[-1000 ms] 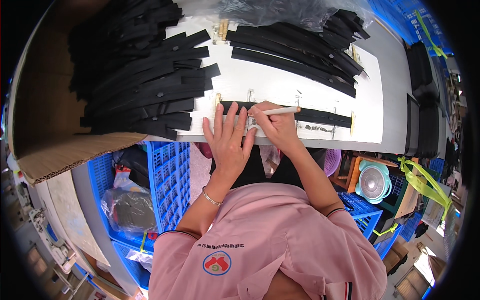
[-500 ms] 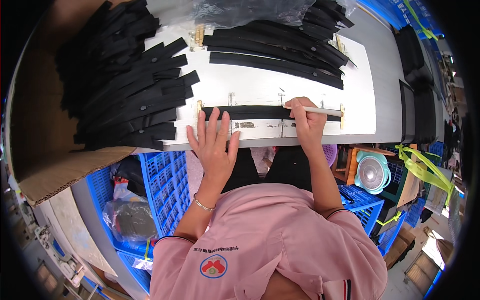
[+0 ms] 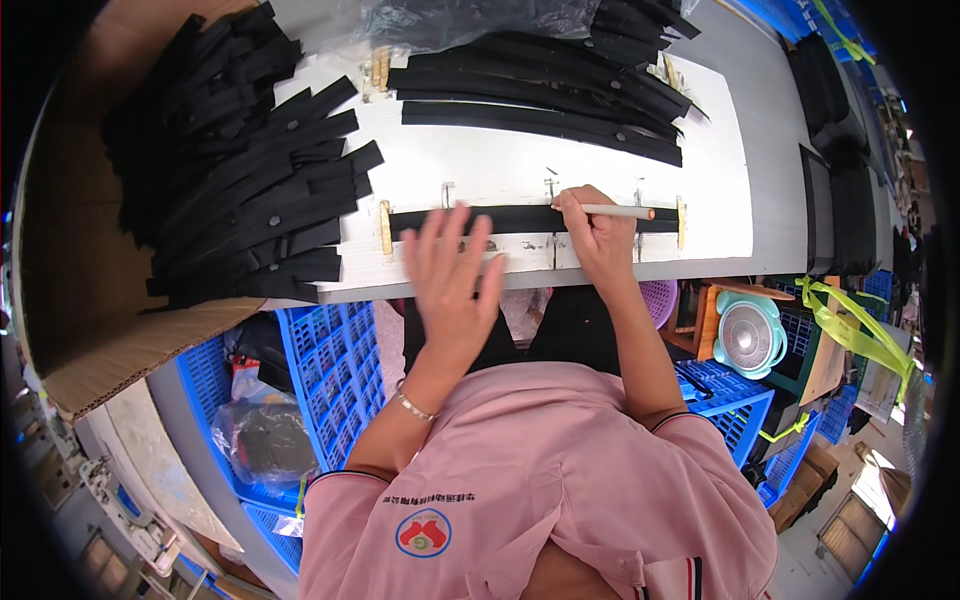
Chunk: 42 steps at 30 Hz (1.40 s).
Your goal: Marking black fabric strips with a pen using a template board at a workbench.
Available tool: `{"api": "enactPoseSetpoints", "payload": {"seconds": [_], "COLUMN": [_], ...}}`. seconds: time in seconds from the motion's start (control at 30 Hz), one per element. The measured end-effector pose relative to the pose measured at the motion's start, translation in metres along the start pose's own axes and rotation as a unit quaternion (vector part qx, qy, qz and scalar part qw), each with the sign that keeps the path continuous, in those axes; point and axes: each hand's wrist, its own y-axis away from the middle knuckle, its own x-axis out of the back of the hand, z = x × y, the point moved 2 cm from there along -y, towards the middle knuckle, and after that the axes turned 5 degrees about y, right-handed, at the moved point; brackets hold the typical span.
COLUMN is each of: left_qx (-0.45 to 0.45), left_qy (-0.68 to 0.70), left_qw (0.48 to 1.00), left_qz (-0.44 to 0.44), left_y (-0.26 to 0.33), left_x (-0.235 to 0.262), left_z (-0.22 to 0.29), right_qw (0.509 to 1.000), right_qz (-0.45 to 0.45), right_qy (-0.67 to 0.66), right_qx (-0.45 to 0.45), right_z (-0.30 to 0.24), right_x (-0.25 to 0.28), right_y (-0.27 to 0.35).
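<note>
A black fabric strip lies lengthwise across the white board, between two yellowish end pieces. My right hand grips a white pen with an orange end, its tip at the strip's upper edge near a dark mark on the board. My left hand, smeared by motion, has its fingers spread over the strip's left part; whether they touch it I cannot tell. More black strips are laid out farther back on the board. A big heap of black strips covers the left side.
An open cardboard box stands at the far left. Clear plastic film lies at the back. Blue crates and a small turquoise fan are below the table edge. Black stacked pieces sit at the right.
My left hand has shifted right and toward me, its fingers drawn back along the strip. The pen has swung a little flatter in my right hand. The whole view has shifted slightly.
</note>
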Motion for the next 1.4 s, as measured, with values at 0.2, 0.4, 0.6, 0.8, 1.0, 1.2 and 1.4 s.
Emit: {"api": "enactPoseSetpoints", "payload": {"seconds": [0.2,0.4,0.6,0.8,1.0,1.2,1.4], "left_qx": [-0.026,-0.048,-0.048,-0.056,-0.055,-0.056,-0.045], "left_qy": [0.135,0.101,0.099,0.102,0.097,0.071,0.057], "left_qw": [0.991,0.993,0.993,0.993,0.994,0.996,0.997], "left_qz": [0.002,0.029,0.032,0.020,0.012,0.013,-0.003], "left_y": [-0.025,-0.027,-0.027,-0.025,-0.026,-0.028,-0.027], "left_x": [-0.037,-0.041,-0.043,-0.045,-0.043,-0.042,-0.046], "left_z": [0.025,0.024,0.023,0.024,0.024,0.027,0.038], "right_qw": [1.000,0.994,0.996,0.997,0.969,0.971,0.973], "right_qz": [0.011,-0.013,-0.018,-0.024,0.030,0.077,0.062], "right_qy": [-0.021,-0.089,-0.082,-0.057,-0.227,-0.123,-0.138], "right_qx": [0.000,-0.062,0.014,0.045,-0.093,-0.192,-0.172], "right_z": [0.003,0.001,0.003,0.004,0.022,0.058,0.073], "right_x": [-0.003,0.005,0.004,0.007,0.044,0.091,0.090], "right_y": [0.002,0.006,0.004,0.004,0.017,0.013,0.020]}}
